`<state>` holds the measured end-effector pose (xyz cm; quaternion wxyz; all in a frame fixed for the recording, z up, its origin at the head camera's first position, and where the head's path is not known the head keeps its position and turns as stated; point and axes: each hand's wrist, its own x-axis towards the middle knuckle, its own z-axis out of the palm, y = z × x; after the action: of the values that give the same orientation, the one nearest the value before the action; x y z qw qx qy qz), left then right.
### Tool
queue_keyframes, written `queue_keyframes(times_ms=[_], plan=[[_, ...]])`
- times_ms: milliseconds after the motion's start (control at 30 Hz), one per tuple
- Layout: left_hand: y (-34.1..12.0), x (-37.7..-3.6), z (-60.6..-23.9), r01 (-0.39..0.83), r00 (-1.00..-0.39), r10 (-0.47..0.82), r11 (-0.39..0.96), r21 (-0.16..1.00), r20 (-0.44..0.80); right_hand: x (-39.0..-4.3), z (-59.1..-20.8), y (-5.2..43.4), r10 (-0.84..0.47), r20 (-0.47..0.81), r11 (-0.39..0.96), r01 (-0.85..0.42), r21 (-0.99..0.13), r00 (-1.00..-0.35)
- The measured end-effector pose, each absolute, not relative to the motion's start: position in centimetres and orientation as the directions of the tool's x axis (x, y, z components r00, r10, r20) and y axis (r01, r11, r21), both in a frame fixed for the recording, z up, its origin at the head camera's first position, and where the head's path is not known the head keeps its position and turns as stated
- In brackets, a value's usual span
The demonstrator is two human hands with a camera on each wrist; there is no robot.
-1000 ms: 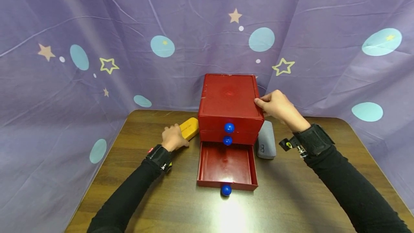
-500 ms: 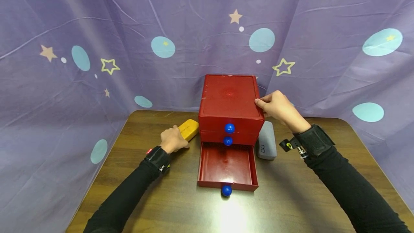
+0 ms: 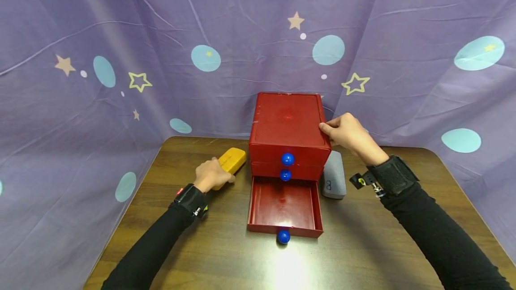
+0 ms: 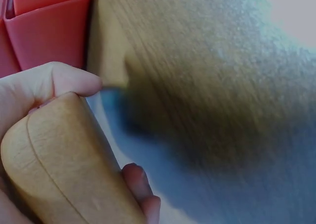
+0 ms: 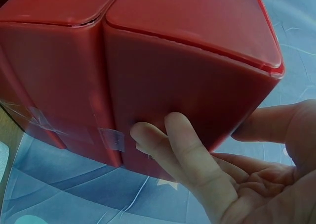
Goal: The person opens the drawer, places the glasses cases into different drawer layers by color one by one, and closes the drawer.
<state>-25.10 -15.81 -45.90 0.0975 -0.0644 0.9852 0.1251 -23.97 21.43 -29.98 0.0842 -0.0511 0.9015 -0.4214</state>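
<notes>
Nearest the viewer, the bottom drawer of the red drawer chest is seen pulled fully out, its blue knob toward the table's front edge, and nothing is seen lying in it. So the opening is judged done, while the loading is not yet done.

Farther back on the left, the yellow case is gripped by the left hand: in the left wrist view, thumb and fingers are curled round its rounded end. The case sits left of the chest, near its front corner; whether it is lifted or rests on the wood cannot be told for sure, since that view is blurred.

On the right, a grey case lies untouched beside the chest.

Farthest back, the chest is steadied by the right hand, fingers laid nearly straight against its side wall, thumb at the top edge. The upper two drawers are left closed.
</notes>
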Motion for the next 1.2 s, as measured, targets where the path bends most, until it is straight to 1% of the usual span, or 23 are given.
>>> queue_keyframes(times_ms=[133, 300, 467, 700, 967, 1200], plan=[[-16.0, -25.0, -45.6, -0.161, -0.976, -0.108, 0.943, 0.293, -0.188, -24.0, -30.1, 21.5, -0.160, -0.110, 0.638, -0.018, -0.770, -0.981], [-16.0, -24.8, -45.1, -0.155, -0.985, -0.114, 0.912, 0.380, -0.128, -23.9, -30.1, 21.4, -0.161, -0.111, 0.632, -0.016, -0.775, -0.981], [-16.0, -24.4, -44.4, -0.145, -0.989, -0.119, 0.885, 0.442, -0.086, -23.8, -30.0, 21.5, -0.168, -0.107, 0.621, -0.021, -0.784, -0.980], [-15.8, -23.8, -43.4, -0.139, -0.990, -0.129, 0.842, 0.522, -0.055, -23.9, -29.9, 21.4, -0.163, -0.088, 0.645, -0.039, -0.763, -0.983], [-14.9, -22.9, -42.2, -0.093, -0.991, -0.131, 0.785, 0.613, 0.017, -24.0, -30.0, 21.3, -0.158, -0.083, 0.645, -0.039, -0.763, -0.984], [-13.8, -21.9, -41.3, -0.022, -0.978, -0.156, 0.742, 0.670, 0.141, -24.0, -30.0, 21.3, -0.159, -0.086, 0.640, -0.036, -0.768, -0.984]])
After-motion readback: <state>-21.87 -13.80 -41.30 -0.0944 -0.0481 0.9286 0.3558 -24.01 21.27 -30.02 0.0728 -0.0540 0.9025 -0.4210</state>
